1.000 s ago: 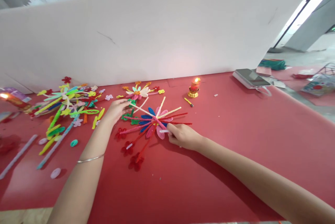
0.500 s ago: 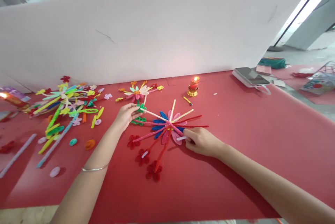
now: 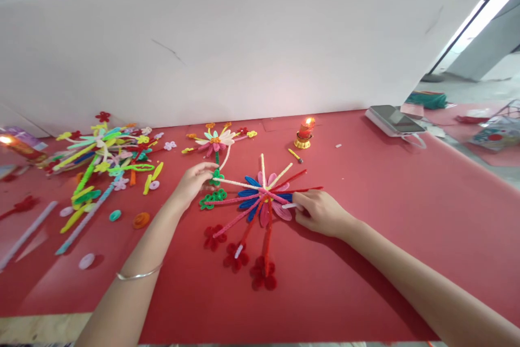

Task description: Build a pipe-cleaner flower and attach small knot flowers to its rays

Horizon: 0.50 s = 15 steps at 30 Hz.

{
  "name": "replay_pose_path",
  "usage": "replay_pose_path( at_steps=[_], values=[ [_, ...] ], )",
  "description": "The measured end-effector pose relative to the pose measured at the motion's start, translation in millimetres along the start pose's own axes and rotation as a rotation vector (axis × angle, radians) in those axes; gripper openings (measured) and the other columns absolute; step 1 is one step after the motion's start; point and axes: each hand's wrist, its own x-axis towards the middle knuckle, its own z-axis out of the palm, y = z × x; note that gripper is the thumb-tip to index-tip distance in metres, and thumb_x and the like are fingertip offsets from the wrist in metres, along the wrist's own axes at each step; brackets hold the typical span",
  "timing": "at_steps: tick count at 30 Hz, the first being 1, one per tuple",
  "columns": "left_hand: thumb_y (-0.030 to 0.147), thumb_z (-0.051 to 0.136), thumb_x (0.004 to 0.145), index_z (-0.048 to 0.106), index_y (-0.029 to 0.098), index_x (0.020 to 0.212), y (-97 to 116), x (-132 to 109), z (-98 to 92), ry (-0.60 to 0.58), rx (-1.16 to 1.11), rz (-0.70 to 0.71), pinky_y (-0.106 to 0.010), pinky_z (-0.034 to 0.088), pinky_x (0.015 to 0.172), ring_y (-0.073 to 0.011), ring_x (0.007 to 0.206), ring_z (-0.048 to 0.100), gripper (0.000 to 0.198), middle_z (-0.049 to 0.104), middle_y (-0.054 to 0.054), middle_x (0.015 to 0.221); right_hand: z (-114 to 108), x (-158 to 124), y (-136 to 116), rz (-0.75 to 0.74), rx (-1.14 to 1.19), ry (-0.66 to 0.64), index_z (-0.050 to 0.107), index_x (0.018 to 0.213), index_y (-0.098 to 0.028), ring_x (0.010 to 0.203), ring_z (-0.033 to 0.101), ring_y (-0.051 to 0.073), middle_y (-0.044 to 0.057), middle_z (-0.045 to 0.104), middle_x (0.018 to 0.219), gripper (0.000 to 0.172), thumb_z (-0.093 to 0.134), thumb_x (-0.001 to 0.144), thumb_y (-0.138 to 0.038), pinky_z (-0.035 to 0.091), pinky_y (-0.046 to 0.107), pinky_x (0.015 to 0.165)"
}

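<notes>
A large pipe-cleaner flower (image 3: 264, 217) lies face-down or sideways on the red tabletop, with blue and pink petals and long white, pink and red stems fanning out. My left hand (image 3: 195, 184) pinches a small green pipe-cleaner flower (image 3: 217, 177) at the end of one white stem. Closed at the petals' right side, my right hand (image 3: 323, 211) has a short white stick (image 3: 290, 205) poking out of its fingers. Another green flower (image 3: 213, 198) lies below my left hand. Dark red flowers (image 3: 264, 273) tip the near stems, one bearing a small pale piece (image 3: 238, 251).
A lit red candle (image 3: 306, 131) stands on a gold base behind the flower; another burning candle (image 3: 22, 149) is at far left. Piled pipe-cleaner pieces (image 3: 101, 155) lie left, a smaller finished flower (image 3: 215, 141) behind. A phone-like device (image 3: 392, 119) sits back right by a white board (image 3: 260, 44).
The large flower has turned counterclockwise: its red-flower stems swung right and the green flower in my left hand came down and slightly left. Both hands keep their hold.
</notes>
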Motion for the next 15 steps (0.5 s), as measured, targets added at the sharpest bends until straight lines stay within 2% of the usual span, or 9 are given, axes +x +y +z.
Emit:
replay_pose_path(
  at_steps=[4,9,12,15],
  values=[
    [0.02,0.053,0.061,0.064,0.016,0.091,-2,0,-2.2,-0.103,0.054,0.009,-0.021,0.045,0.044,-0.0112,0.05,0.059,0.032,0.06,0.001,0.07,-3,0,6,0.047,-0.019,-0.024,0.039,0.067,-0.02,0.051,0.04,0.011,-0.001,0.05,0.059,0.007,0.043,0.069,-0.014,0.022,0.024,0.053],
    [0.016,0.051,0.059,0.065,0.017,0.095,-2,-2,-4.5,-0.217,0.084,-0.018,-0.023,0.05,0.049,-0.013,0.054,0.061,0.038,0.06,0.0,0.068,-7,2,11,0.125,-0.054,-0.049,0.039,0.068,-0.02,0.052,0.041,0.011,-0.001,0.05,0.061,0.008,0.044,0.071,-0.016,0.023,0.023,0.052],
    [0.015,0.051,0.059,0.066,0.015,0.088,0,-4,-4.3,-0.242,0.125,-0.049,-0.025,0.051,0.051,-0.015,0.055,0.062,0.033,0.062,-0.001,0.063,-7,3,17,0.141,-0.075,-0.003,0.038,0.069,-0.021,0.055,0.042,0.012,0.0,0.051,0.065,0.009,0.042,0.076,-0.017,0.026,0.023,0.054],
    [0.016,0.053,0.058,0.066,0.015,0.084,1,-5,-4.8,-0.24,0.156,-0.063,-0.027,0.052,0.056,-0.0169,0.059,0.064,0.029,0.065,-0.003,0.067,-6,3,25,0.144,-0.089,0.048,0.036,0.07,-0.021,0.058,0.043,0.013,0.001,0.051,0.068,0.011,0.041,0.08,-0.019,0.029,0.023,0.056]
  ],
)
